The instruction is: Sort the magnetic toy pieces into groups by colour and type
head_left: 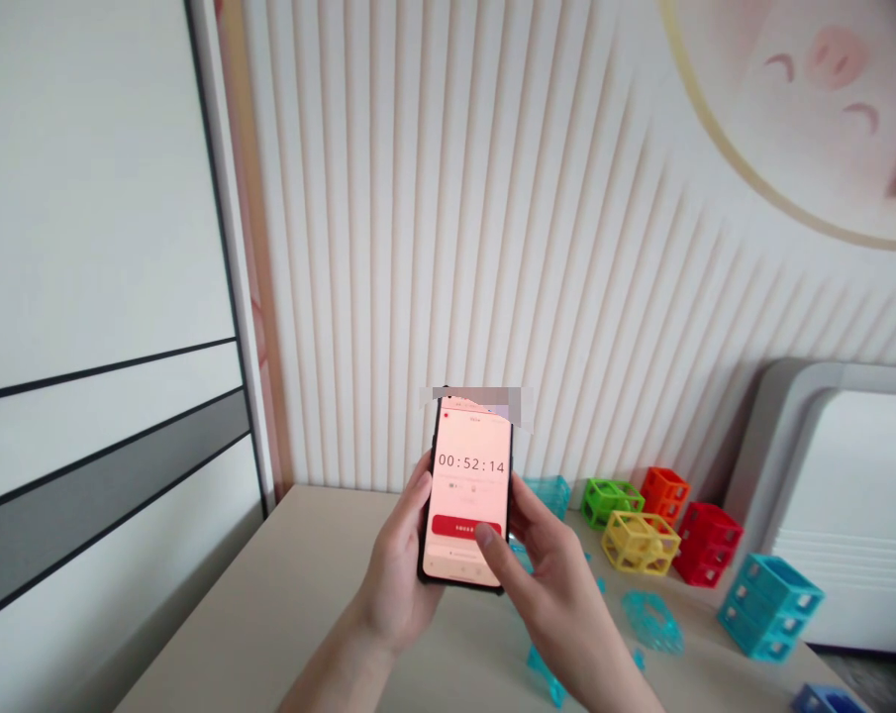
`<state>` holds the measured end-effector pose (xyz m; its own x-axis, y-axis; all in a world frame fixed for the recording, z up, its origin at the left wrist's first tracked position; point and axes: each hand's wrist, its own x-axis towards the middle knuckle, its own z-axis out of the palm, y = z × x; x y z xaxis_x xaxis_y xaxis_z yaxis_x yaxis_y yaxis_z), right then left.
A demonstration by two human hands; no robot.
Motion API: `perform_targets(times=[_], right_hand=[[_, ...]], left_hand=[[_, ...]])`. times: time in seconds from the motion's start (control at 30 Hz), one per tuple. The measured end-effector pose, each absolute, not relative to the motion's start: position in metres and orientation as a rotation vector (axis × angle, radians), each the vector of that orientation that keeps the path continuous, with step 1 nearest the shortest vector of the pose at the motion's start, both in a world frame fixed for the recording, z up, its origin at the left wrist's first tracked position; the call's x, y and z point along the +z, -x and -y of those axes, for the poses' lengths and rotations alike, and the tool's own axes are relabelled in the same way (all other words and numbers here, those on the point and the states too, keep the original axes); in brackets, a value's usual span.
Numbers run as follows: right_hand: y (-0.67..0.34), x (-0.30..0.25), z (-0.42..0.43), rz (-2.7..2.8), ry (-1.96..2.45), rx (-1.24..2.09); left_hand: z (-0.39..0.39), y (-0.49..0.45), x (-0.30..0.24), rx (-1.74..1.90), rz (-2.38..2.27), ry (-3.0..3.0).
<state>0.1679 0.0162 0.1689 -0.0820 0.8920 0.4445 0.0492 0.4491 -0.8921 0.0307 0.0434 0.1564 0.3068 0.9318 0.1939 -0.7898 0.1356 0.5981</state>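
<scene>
A smartphone point(468, 495) in a dark case is held upright above the table, its screen facing me. The display reads 00:52:14 over a red button. My left hand point(399, 555) wraps round the phone's left edge, with the fingers behind it hidden. From the right side my right hand point(547, 569) also grips the phone, and its thumb lies on the right part of the red button. Behind and below the right hand are translucent blue plastic pieces point(544, 676), partly covered by the hand and wrist.
On the table point(254, 604), to the right, stand open-frame blocks: green point(611, 500), yellow point(641, 542), orange point(665, 493), red point(707, 545) and a blue stack point(768, 606). A ribbed white wall point(433, 218) rises behind. A grey-white panel point(855, 495) stands at right, a cabinet point(98, 248) at left.
</scene>
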Motion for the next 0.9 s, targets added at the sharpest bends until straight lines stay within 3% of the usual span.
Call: perform_targets(times=[0.9], right_hand=[[-0.161,0.173,-0.004,1.443,0.904,0.793]], left_hand=[[-0.030,-0.030,0.161,1.310,-0.219,-0.676]])
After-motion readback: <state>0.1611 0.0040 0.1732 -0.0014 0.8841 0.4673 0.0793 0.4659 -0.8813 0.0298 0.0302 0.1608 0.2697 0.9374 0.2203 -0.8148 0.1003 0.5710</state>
